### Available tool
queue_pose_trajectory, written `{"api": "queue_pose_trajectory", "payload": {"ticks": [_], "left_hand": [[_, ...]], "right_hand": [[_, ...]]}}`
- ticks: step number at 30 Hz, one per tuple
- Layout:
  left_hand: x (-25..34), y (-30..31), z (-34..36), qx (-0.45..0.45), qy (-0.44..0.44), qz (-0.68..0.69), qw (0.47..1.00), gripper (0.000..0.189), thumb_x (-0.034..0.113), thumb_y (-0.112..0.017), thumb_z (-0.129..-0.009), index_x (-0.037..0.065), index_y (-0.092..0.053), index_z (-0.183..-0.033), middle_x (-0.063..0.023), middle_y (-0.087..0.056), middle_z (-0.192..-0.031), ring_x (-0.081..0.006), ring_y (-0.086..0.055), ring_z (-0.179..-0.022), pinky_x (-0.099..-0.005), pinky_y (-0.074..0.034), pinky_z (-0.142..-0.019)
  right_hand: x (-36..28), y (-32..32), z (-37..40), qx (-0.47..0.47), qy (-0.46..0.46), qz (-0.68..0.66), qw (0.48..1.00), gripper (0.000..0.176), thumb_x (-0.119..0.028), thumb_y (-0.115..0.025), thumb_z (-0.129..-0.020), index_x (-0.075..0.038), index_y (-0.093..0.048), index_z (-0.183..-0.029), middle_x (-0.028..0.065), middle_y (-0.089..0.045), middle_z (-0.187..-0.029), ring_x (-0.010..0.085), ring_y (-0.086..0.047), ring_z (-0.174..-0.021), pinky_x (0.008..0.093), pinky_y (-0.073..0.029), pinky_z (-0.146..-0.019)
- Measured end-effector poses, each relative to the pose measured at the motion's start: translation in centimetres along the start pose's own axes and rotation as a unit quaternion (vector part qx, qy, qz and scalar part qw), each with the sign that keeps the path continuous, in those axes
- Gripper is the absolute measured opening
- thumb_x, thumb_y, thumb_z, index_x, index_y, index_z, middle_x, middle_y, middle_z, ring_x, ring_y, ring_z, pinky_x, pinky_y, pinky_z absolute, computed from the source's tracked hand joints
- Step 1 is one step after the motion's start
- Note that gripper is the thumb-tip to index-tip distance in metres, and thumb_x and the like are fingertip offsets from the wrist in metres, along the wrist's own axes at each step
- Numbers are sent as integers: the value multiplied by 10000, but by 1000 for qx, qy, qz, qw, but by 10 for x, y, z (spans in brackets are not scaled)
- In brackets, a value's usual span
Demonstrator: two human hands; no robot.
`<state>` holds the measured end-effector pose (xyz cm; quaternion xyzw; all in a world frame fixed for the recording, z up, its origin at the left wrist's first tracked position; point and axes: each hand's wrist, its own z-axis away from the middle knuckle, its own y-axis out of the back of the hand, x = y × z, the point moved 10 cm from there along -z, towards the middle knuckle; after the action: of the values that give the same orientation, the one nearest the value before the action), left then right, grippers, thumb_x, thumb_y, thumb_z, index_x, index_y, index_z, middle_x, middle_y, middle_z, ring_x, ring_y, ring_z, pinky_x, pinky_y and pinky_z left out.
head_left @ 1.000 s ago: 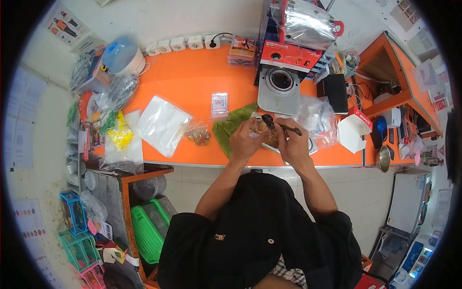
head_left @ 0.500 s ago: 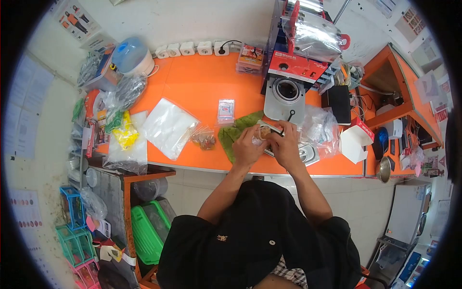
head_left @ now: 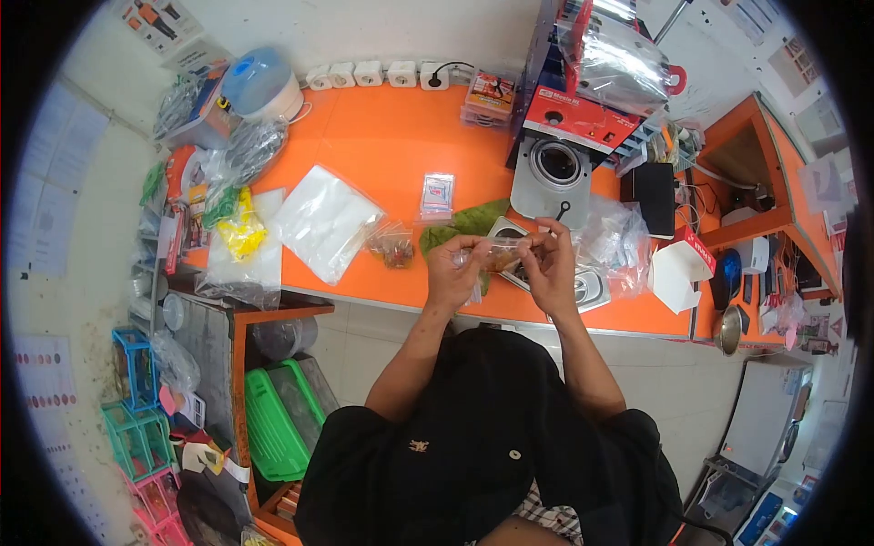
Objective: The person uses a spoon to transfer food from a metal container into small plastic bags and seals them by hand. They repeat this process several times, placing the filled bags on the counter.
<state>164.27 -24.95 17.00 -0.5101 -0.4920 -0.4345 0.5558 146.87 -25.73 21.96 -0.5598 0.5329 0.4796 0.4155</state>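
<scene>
Between my two hands a small clear plastic bag [head_left: 503,253] with something brownish in it is stretched above a metal tray. My left hand [head_left: 454,271] pinches its left end, and my right hand [head_left: 548,267] pinches its right end near the tray. Behind my left hand a green cloth [head_left: 481,218] lies on the orange table. The metal tray [head_left: 499,229] is partly hidden by my hands and the bag. To the left rests another small bag [head_left: 393,248] with reddish-brown contents.
A sealing machine [head_left: 575,118] with a red panel stands behind my right hand. Clear plastic bags [head_left: 610,238], a metal lid [head_left: 592,288] and an open white-and-red box [head_left: 675,275] lie to the right. A stack of clear sheets [head_left: 328,223] is on the left.
My hands have moved slightly apart, and the small bag is now stretched between them. The view has shifted a little, and more of the metal tray shows.
</scene>
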Motion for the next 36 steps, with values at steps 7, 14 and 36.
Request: {"api": "queue_pose_trajectory", "payload": {"ticks": [7,14,36], "left_hand": [[-1,29,12,46,-15,9,999,203,160,-719,-939,-40,-720,-971,-37,-709,-853,-65,-617,-770,-232,-509,-687],[-12,57,41,43,28,55,997,194,142,-716,-936,-47,-721,-977,-58,-722,-868,-67,-634,-799,-231,-521,-695],[-93,114,123,66,165,320,931,879,-87,-534,-660,66,-304,-1494,-187,-598,-1247,-286,-685,-909,-412,-596,-807]], "right_hand": [[10,-31,-6,-54,-5,-59,997,490,41,-629,-926,-25,-417,-1364,44,-618,-937,87,-593,-808,225,-461,-713],[33,-85,-7,-170,-3,7,985,582,23,-674,-887,-42,-405,-1399,40,-645,-916,97,-603,-795,253,-451,-709],[40,-210,37,-475,20,161,865,223,-75,-733,-819,-11,-671,-1023,171,-650,-1118,344,-613,-1054,422,-481,-937]]}}
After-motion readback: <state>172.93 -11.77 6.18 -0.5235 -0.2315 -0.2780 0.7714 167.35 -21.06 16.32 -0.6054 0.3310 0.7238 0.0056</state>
